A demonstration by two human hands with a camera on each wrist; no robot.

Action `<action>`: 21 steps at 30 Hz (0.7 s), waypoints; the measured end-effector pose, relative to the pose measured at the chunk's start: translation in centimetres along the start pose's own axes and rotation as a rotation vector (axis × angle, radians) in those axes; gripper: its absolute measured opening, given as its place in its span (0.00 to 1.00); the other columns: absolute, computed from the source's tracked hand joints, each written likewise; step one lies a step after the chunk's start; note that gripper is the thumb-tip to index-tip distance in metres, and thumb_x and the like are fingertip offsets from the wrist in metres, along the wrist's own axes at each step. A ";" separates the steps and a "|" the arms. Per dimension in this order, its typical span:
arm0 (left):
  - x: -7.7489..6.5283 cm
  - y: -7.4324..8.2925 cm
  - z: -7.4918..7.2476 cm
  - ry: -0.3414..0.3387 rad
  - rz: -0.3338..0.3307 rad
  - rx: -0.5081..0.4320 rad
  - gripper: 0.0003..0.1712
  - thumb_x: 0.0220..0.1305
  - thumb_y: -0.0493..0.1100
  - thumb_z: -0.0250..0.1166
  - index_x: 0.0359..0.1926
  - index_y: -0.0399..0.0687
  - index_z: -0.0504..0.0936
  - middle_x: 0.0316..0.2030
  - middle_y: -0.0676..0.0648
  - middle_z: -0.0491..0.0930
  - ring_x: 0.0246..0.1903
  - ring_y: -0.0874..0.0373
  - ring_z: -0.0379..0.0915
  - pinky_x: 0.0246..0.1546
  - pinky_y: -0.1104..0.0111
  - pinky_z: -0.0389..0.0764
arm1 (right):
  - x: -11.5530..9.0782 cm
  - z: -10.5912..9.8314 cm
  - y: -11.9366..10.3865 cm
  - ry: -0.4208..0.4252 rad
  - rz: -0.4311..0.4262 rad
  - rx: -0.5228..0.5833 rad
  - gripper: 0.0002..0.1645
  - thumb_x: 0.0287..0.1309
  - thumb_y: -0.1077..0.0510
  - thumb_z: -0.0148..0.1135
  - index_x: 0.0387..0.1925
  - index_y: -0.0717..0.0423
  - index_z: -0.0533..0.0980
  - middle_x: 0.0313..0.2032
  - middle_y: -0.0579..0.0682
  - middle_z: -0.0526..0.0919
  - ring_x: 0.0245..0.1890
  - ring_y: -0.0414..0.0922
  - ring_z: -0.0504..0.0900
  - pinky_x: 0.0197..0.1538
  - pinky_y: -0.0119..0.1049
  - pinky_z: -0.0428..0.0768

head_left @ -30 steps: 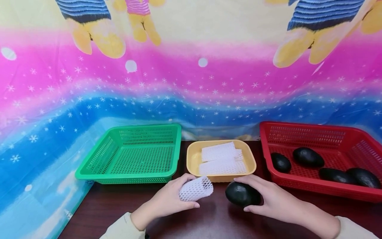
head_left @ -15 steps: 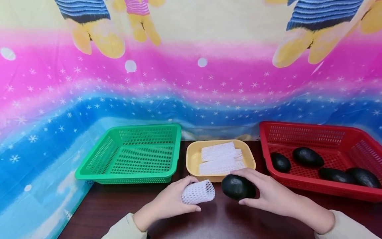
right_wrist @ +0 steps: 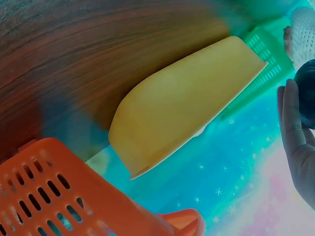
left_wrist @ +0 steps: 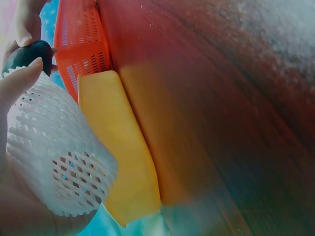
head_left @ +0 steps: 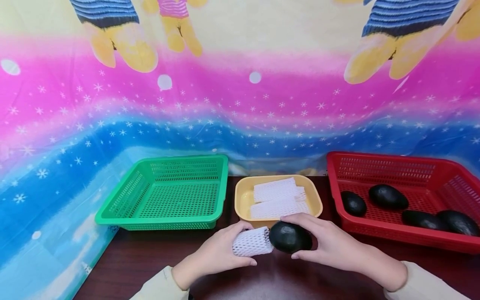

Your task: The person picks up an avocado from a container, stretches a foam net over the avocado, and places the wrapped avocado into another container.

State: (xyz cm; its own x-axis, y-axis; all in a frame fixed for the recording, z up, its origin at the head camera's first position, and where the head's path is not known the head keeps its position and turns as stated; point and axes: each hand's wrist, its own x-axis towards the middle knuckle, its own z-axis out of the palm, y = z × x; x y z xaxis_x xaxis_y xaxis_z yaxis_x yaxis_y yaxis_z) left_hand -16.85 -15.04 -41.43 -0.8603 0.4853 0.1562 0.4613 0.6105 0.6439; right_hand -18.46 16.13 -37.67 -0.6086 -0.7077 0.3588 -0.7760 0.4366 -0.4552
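My left hand [head_left: 221, 250] grips a white foam net sleeve [head_left: 253, 242], whose round mouth faces right. In the left wrist view the sleeve [left_wrist: 59, 142] is a hollow mesh tube with the thumb along its side. My right hand [head_left: 330, 246] holds a dark avocado [head_left: 290, 237] between thumb and fingers, its left end right at the sleeve's mouth. The right wrist view shows the avocado [right_wrist: 307, 93] at the edge, with the sleeve [right_wrist: 304, 32] beyond it. Both hands are above the table, in front of the yellow tray [head_left: 243, 200].
More foam net sleeves [head_left: 279, 200] lie flat in the yellow tray. On the right stands a red basket [head_left: 397, 162] with several avocados [head_left: 388, 196]. A green basket [head_left: 180, 200] stands on the left. Behind everything hangs a printed cloth [head_left: 225, 104]; the table [head_left: 150, 266] is dark wood.
My right hand has moved left with the avocado, and my left hand slightly right with the foam net sleeve. The gap between them has closed. Baskets and tray stay put.
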 end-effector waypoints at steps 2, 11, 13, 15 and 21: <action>0.1 0.1 0.1 -0.002 0.004 0.000 0.35 0.50 0.55 0.82 0.57 0.61 0.76 0.46 0.60 0.79 0.42 0.66 0.75 0.44 0.68 0.79 | 0.0 0.2 0.0 -0.004 0.004 0.012 0.46 0.51 0.46 0.81 0.70 0.39 0.70 0.58 0.37 0.78 0.54 0.38 0.80 0.49 0.37 0.83; 0.4 0.5 0.0 0.025 0.008 0.007 0.34 0.52 0.58 0.80 0.57 0.62 0.76 0.45 0.59 0.79 0.42 0.66 0.75 0.43 0.67 0.79 | 0.7 1.2 0.0 0.010 -0.059 0.022 0.46 0.52 0.50 0.81 0.70 0.41 0.69 0.59 0.41 0.79 0.54 0.39 0.80 0.50 0.36 0.83; 0.4 0.6 0.0 0.035 0.007 0.003 0.33 0.52 0.58 0.80 0.57 0.62 0.76 0.44 0.59 0.79 0.41 0.66 0.76 0.43 0.67 0.79 | 0.9 1.4 0.0 0.011 -0.077 0.012 0.45 0.53 0.50 0.81 0.70 0.43 0.69 0.59 0.42 0.79 0.55 0.40 0.79 0.51 0.38 0.83; 0.5 0.6 -0.1 0.051 0.013 0.001 0.32 0.53 0.57 0.79 0.57 0.63 0.76 0.44 0.59 0.80 0.41 0.65 0.76 0.43 0.67 0.79 | 1.2 1.6 0.0 0.010 -0.086 0.011 0.45 0.53 0.49 0.80 0.70 0.44 0.69 0.59 0.42 0.78 0.55 0.41 0.79 0.52 0.40 0.83; 0.6 0.8 0.1 0.099 0.046 -0.016 0.31 0.54 0.57 0.79 0.57 0.62 0.77 0.45 0.59 0.81 0.41 0.65 0.76 0.43 0.67 0.79 | 1.4 1.9 -0.3 -0.012 -0.003 0.103 0.44 0.55 0.50 0.79 0.68 0.48 0.65 0.56 0.45 0.80 0.47 0.37 0.80 0.46 0.35 0.83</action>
State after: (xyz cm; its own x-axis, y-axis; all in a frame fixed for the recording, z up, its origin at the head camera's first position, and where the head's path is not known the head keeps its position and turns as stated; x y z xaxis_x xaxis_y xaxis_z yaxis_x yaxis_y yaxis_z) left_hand -16.97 -14.23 -40.90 -0.8560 0.4479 0.2582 0.4977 0.5785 0.6462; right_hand -18.81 13.90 -38.62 -0.6035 -0.7161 0.3506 -0.7566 0.3755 -0.5354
